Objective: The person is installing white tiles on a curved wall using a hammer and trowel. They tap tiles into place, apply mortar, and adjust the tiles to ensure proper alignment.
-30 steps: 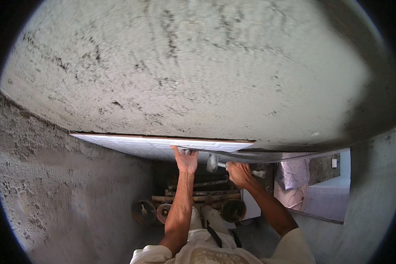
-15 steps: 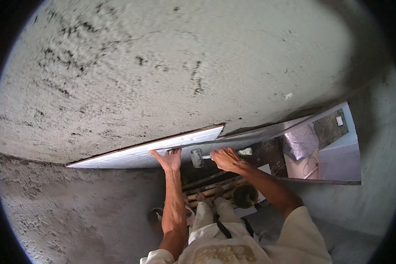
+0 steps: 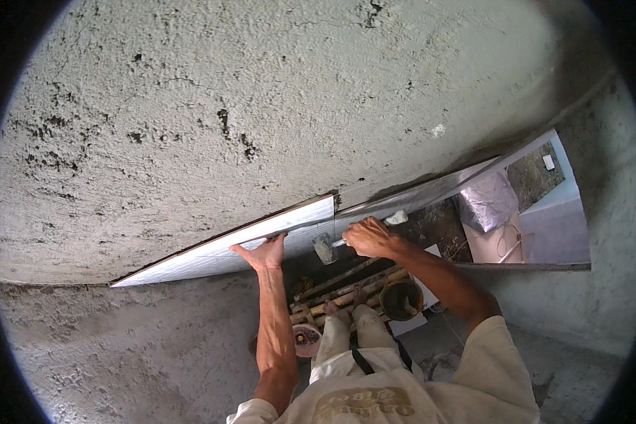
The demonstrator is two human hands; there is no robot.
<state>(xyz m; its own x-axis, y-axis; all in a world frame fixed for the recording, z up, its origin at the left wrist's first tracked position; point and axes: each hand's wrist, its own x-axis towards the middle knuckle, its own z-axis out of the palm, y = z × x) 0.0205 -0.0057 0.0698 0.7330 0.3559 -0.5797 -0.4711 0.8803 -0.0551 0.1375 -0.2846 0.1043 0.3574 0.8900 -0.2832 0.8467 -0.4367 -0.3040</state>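
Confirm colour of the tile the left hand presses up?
White tile, seen in the head view.

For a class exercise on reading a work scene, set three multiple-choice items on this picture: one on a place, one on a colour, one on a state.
1. Where does the left hand rest?
A. on the bucket
B. flat against the lower edge of the tile
C. on the ladder

2. What colour is the tile on the wall?
A. white
B. red
C. black

3. What is the state of the right hand?
A. open and held away from everything
B. hidden behind the tile
C. closed round the handle of a mallet

Answers:
1 B, the palm presses on the tile's lower edge.
2 A, the tile's face is pale white against the grey rough wall.
3 C, the fingers wrap the handle and the mallet head sits just beside the tile.
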